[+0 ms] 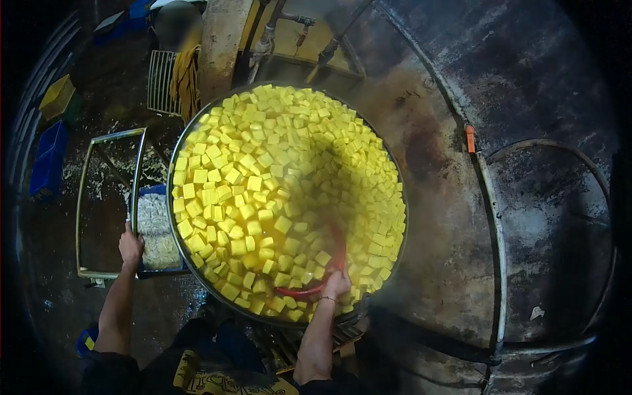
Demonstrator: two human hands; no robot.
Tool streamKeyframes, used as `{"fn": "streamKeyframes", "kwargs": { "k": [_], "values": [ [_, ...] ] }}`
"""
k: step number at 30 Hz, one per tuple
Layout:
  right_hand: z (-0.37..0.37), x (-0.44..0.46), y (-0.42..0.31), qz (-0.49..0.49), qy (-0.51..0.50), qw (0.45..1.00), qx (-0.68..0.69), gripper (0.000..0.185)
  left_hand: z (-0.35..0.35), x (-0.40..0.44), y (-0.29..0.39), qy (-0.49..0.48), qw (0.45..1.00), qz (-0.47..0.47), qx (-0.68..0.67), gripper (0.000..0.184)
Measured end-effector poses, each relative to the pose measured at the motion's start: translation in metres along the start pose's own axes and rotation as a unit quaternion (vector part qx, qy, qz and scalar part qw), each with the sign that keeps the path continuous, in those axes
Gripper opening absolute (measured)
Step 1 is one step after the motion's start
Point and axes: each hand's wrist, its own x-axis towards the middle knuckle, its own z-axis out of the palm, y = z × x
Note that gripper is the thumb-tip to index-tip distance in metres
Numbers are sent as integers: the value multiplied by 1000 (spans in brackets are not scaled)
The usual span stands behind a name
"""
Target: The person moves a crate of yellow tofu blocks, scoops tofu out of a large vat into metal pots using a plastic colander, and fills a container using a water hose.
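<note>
landmark: the vat point(197, 273). the red tool point(309, 291) lies inside the vat, just within its near rim, partly sunk among the yellow cubes point(240, 181). it is curved, with no single long axis: from the right hand point(337, 284), one end runs toward the left side of the vat, the other away toward its middle. the right hand grips the tool near the bend; the tool extends left of and beyond that hand. the left hand point(131, 247) is farther from it, outside the vat on its left, closed around a bar of the frame point(138, 174). the tool's full shape is hidden by the cubes.

surface: the cubes are closely packed across the vat and darken right of its middle.

room: left of the vat, a crate point(153, 189) holds pale material point(156, 230). beyond the vat, toward its left, hangs a cloth point(186, 79). right of the vat, a pipe point(495, 250) with an orange handle point(470, 139) crosses a stained surface point(438, 217).
</note>
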Motion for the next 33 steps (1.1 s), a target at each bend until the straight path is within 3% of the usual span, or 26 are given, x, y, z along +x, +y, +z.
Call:
{"fn": "streamKeyframes", "kwargs": {
  "k": [2,5,8,13,15,17,18,20,23,29,33],
  "values": [
    [2,-21,-27,80,34,996,25,48,1,-2,-1,-5,1000,-7,3,46],
    [-5,-29,-21,123,42,989,65,49,4,-1,-3,-6,1000,-14,5,50],
    [-16,-23,-2,100,58,991,65,53,-2,-6,1,-6,1000,-10,5,48],
    [-30,-36,-73,123,30,990,58,58,-7,-8,5,1,1000,-4,-4,46],
    [-40,-16,-66,26,3,999,40,52,-1,-4,0,9,1000,-9,4,47],
    [-22,-43,-141,-33,-1,990,-140,52,-1,-2,1,3,1000,-13,1,48],
    [-15,-46,-156,-31,-6,988,-149,52,-2,-1,1,5,1000,-11,-2,50],
    [-1,-48,-173,-265,-59,875,-401,48,-5,3,4,-10,1000,-24,-1,50],
    [27,-64,-176,-347,-104,823,-438,42,-8,2,10,-22,999,-42,-3,50],
    [74,-65,-86,-327,-100,831,-439,38,-12,-3,15,-21,998,-49,17,45],
    [88,-58,-42,-298,-68,867,-394,42,-3,0,6,-31,998,-46,8,43]
  ]
}}
